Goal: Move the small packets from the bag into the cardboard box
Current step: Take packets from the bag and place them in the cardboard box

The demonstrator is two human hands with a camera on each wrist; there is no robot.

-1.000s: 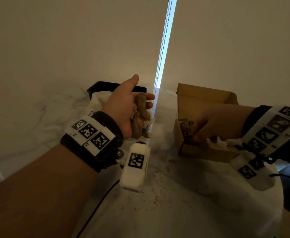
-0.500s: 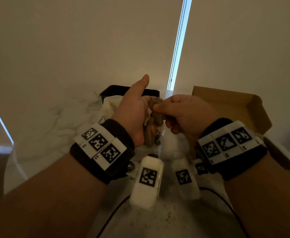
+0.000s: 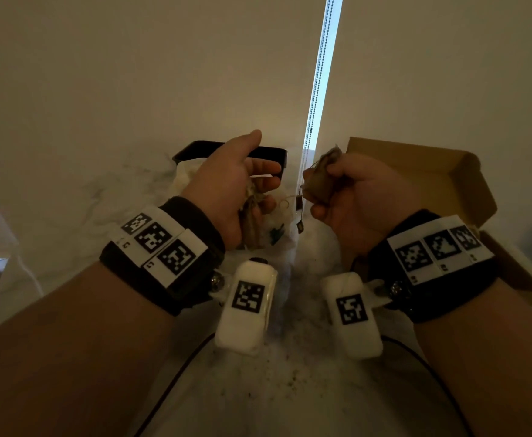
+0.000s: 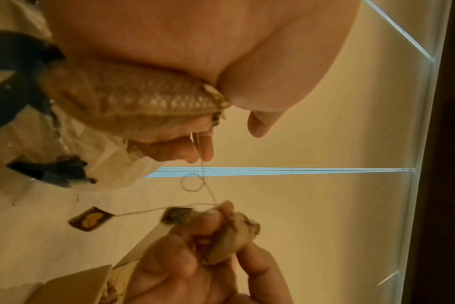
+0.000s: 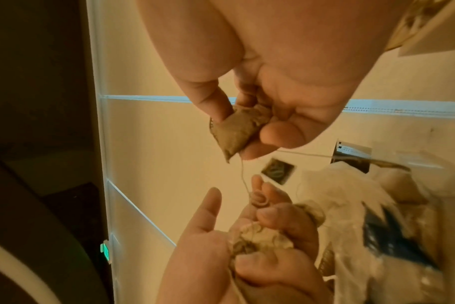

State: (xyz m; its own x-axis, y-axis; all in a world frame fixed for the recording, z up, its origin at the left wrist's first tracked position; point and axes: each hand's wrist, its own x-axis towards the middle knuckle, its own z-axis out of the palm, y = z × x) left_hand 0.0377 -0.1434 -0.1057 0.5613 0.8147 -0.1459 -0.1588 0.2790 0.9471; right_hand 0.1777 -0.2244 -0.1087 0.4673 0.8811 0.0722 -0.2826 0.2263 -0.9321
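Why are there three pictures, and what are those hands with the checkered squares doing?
It is one person with cameras on the head and on each wrist. The squares are markers on the wristbands.

The head picture looks down at a pale marble table. The left hand holds a bunch of small brown packets. The right hand pinches one packet it took out, with a thin string running between the hands.

A white bag lies behind the left hand, and the open cardboard box waits on the right.

The other two pictures show the same hands up close.

Dim room; drawn blinds [image 3: 151,74]; marble table [image 3: 69,209].
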